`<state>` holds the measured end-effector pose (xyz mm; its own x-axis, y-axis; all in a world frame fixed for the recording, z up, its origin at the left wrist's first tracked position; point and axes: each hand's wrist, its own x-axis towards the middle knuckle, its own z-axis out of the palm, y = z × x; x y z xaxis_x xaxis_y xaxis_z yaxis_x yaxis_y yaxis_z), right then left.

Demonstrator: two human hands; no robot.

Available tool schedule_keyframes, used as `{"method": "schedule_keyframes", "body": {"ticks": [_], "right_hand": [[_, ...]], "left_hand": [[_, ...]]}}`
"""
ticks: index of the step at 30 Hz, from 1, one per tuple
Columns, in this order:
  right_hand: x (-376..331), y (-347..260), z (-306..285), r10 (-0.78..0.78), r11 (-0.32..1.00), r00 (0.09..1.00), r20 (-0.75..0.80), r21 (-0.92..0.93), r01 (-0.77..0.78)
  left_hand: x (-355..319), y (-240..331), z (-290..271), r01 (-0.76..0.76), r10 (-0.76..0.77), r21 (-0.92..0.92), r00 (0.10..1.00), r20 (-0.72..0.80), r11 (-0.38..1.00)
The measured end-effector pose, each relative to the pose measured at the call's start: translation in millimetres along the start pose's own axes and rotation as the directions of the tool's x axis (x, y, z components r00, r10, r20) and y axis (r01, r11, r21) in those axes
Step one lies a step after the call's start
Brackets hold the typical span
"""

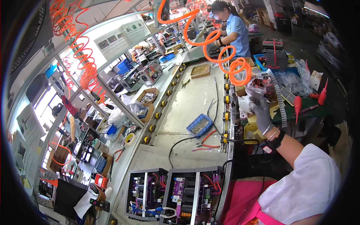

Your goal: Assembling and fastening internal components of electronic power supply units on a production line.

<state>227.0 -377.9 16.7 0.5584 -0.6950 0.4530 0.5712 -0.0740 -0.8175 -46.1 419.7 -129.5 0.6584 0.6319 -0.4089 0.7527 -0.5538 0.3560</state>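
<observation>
My right hand [261, 112], in a grey glove, reaches over the parts bench to the right of the line. Its fingers are bent round a clear-white plastic bag [245, 102], with the fingertips partly lost against it. Reddish small parts in clear wrapping [267, 85] lie just beyond the fingers. Beside the hand, a dark power screwdriver [234, 108] stands at the line's right rail. My left hand is out of view. Two open black-framed electronic units [197, 193] sit at the near end of the line, with blue-handled pliers [150, 210] lying across them.
A blue tray of small metal parts [199, 125] and red-handled pliers [208, 139] lie on the line, with a black cable [183, 140] across it. An orange coiled hose [240, 73] hangs above. Red bottles [297, 105] stand at right. A co-worker [237, 32] works farther along.
</observation>
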Motion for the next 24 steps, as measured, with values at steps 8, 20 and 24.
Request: {"method": "schedule_keyframes", "body": {"ticks": [8, 20, 24], "right_hand": [[15, 69, 19, -0.042, 0.94, 0.999, 0.021, -0.338, 0.047], [45, 70, 30, -0.015, 0.695, 1.0, 0.021, -0.719, 0.026], [50, 66, 33, -0.117, 0.628, 0.989, 0.088, -0.765, 0.142]], "left_hand": [[-50, 7, -7, 0.252, -0.244, -0.118, 0.967, 0.078, 0.96], [-84, -26, -35, 0.347, -0.345, -0.266, 0.937, 0.059, 0.899], [-77, -37, -39, 0.314, -0.323, -0.3, 0.946, 0.019, 0.901]]}}
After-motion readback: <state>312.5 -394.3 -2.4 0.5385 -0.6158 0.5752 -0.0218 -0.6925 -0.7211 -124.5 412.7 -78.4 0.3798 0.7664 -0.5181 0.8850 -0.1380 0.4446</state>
